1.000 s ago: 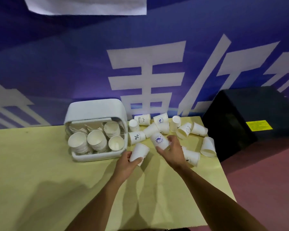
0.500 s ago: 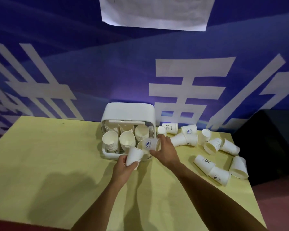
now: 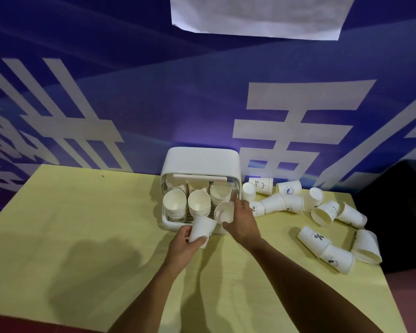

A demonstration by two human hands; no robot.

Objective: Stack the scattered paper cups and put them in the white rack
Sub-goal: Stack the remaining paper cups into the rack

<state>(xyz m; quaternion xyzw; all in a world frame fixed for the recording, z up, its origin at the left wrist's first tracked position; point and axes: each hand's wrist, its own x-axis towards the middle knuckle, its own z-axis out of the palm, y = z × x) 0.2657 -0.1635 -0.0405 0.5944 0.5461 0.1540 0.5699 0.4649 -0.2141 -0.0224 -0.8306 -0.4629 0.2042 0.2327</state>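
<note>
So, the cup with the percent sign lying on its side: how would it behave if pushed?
The percent cup lies on its side and tapers, so a push would probably roll it in a curve. It is thin paper, likely light and easily crushed. A second cup lies against it and might block it.

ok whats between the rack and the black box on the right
Head view: loose cups, most on their sides, strewn on the table, plus the right hand by the rack.
</note>
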